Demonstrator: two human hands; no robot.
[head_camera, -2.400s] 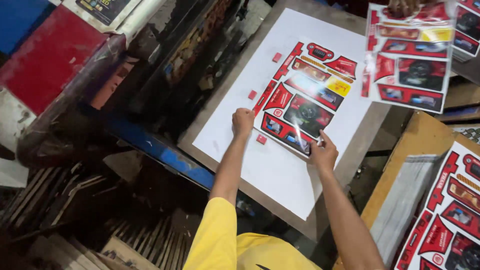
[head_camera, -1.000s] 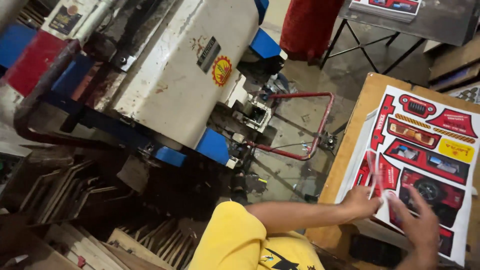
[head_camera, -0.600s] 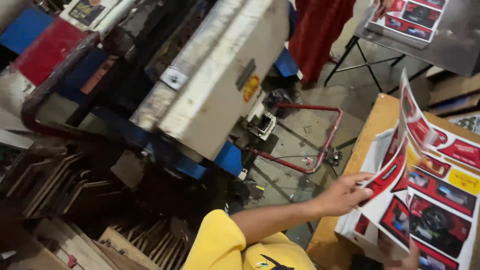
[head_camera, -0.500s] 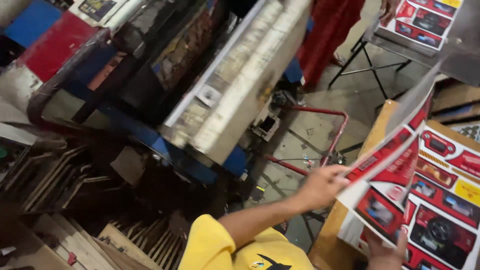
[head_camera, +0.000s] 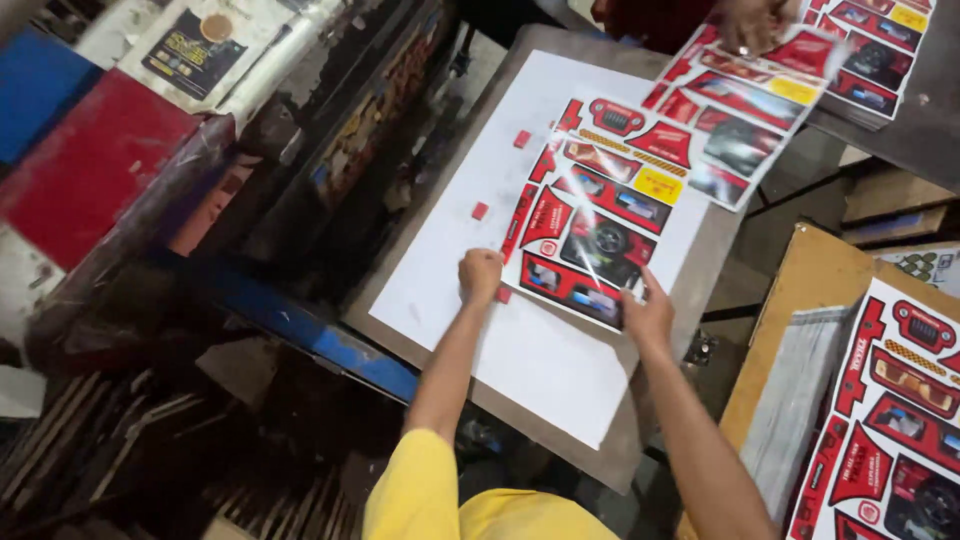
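A glossy red printed sheet with car pictures lies on the white-faced metal platen of a die-cutting machine. My left hand is closed and rests at the sheet's near left corner, against a small red stop. My right hand presses flat on the sheet's near right corner. Small red stops sit along the sheet's left edge.
Another person's hand holds a second printed sheet at the top right. A stack of the same sheets lies on a wooden table at the right. The blue and red machine body fills the left.
I lifted a printed sheet off the stack at the right and laid it on the platen. The platen has swung open toward me. Both hands now rest on the sheet's near corners.
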